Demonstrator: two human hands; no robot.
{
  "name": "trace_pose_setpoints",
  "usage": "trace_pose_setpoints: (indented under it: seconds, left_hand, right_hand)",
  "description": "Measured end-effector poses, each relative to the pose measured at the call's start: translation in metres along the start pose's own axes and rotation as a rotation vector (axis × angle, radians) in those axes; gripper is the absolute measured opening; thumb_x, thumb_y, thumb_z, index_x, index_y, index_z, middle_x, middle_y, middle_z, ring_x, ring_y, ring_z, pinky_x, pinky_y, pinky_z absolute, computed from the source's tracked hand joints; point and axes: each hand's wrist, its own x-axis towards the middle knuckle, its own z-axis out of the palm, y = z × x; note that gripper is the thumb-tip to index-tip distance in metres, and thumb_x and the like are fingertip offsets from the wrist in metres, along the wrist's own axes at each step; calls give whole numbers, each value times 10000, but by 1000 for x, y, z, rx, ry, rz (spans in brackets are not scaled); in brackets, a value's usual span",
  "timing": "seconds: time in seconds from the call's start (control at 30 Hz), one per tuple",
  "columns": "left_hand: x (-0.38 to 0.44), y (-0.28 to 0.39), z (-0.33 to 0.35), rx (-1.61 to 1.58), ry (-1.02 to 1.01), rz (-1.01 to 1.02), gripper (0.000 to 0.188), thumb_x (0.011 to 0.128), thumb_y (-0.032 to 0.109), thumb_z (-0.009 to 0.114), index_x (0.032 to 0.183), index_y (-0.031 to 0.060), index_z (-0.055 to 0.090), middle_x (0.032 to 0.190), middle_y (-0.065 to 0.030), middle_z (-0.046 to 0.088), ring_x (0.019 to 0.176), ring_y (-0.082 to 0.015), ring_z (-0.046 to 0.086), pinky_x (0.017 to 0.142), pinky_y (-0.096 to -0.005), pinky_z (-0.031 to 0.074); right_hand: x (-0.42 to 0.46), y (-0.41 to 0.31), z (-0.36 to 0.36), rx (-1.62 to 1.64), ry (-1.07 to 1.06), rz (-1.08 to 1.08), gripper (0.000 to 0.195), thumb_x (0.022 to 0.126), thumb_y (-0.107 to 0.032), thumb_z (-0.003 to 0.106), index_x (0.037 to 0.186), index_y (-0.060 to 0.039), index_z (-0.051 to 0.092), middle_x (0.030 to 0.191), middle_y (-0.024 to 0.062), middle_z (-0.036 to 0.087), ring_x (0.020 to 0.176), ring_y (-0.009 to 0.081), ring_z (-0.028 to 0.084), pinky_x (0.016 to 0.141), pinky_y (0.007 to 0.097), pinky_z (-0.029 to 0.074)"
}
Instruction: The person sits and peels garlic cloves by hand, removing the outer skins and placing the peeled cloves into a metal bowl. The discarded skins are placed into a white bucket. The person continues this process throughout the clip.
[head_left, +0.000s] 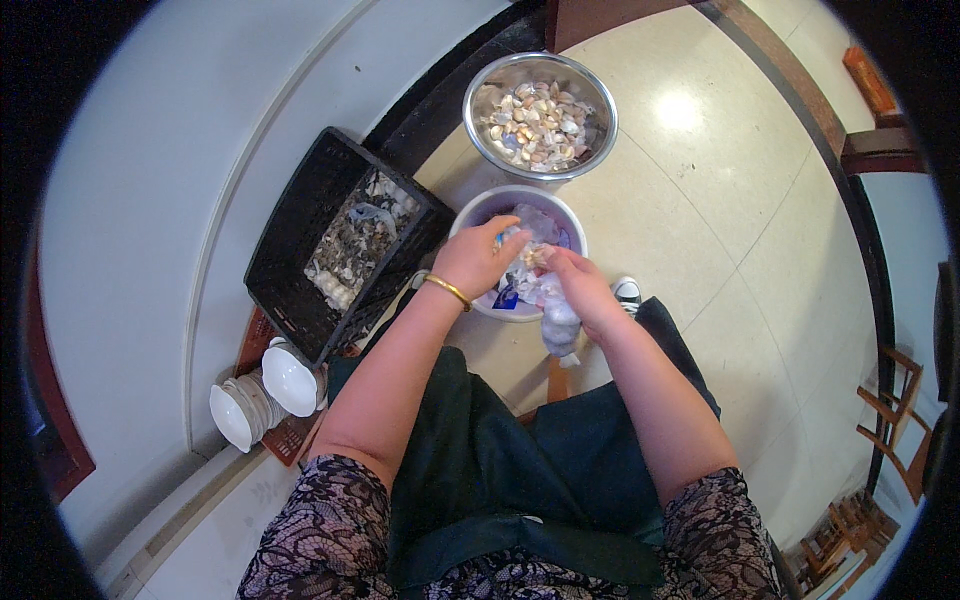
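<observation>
Over a white plastic bucket (578, 225) lined with a clear bag, both hands are close together. My right hand (581, 285) grips a clear plastic bag (560, 322) whose lower end hangs beside the bucket's rim, with pale garlic pieces (537, 257) at the fingertips. My left hand (480, 255), a gold bangle at its wrist, has its thumb and fingers spread apart at the bag's other side; whether it touches anything is unclear. Behind the bucket, a stainless steel bowl (540, 174) holds many garlic cloves (536, 124). A blue packet (505, 298) lies inside the bucket.
A black plastic crate (289, 217) at the left holds garlic bulbs, loose skins and a plastic bag. White dishes (289, 379) are stacked beside it near the wall. A shoe (627, 291) shows right of the bucket. Wooden chairs (892, 405) stand at the far right.
</observation>
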Motion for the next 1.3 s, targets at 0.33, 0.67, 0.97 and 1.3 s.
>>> trace_pose_setpoints:
  seconds: [0.33,0.67,0.97,1.3]
  left_hand:
    - [-10,20,11,10,-120,53,316,927,342,466,861,78,626,753,-192,638,728,-396,612,653,-467,485]
    - [-15,13,29,-351,-95,-61,357,956,315,425,1017,43,649,828,-219,648,733,-391,628,662,-417,503]
    - [5,2,-3,56,-166,-193,430,929,422,504,1055,38,651,951,-177,683,851,-329,662,747,-404,496]
    - [0,-1,7,-529,-333,-234,300,804,237,654,1017,33,597,776,-9,592,647,-63,518,554,-225,419]
  right_hand:
    - [4,5,0,-128,-46,-54,455,988,-415,422,1156,-22,576,1015,75,626,918,146,580,840,281,463]
    - [6,16,13,125,11,-203,417,1014,-362,372,1162,-37,588,982,73,642,872,150,591,821,284,466]
    - [15,25,0,-326,135,-491,249,928,-248,573,1059,-38,546,891,124,646,756,206,626,696,348,504]
    - [-3,8,9,-615,203,-614,337,768,-129,694,1092,-58,637,1021,197,658,964,321,648,825,376,505]
